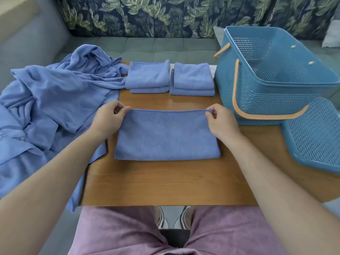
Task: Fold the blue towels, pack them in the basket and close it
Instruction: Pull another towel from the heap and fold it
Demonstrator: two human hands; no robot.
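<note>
A blue towel (pixel 166 136) lies folded in half on the wooden table (pixel 165 183). My left hand (pixel 108 118) pinches its far left corner and my right hand (pixel 220 120) pinches its far right corner. Behind it sit two stacks of folded blue towels, the left stack (pixel 148 77) and the right stack (pixel 192 80). A heap of unfolded blue towels (pixel 51 107) spreads over the table's left side. The open blue basket (pixel 272 78) with orange handles stands at the right, and its blue lid (pixel 312 137) lies flat in front of it.
A grey-green sofa (pixel 156 48) with a leaf-patterned cover runs behind the table. The table's front edge is near my lap, where purple shorts and shoes show below it.
</note>
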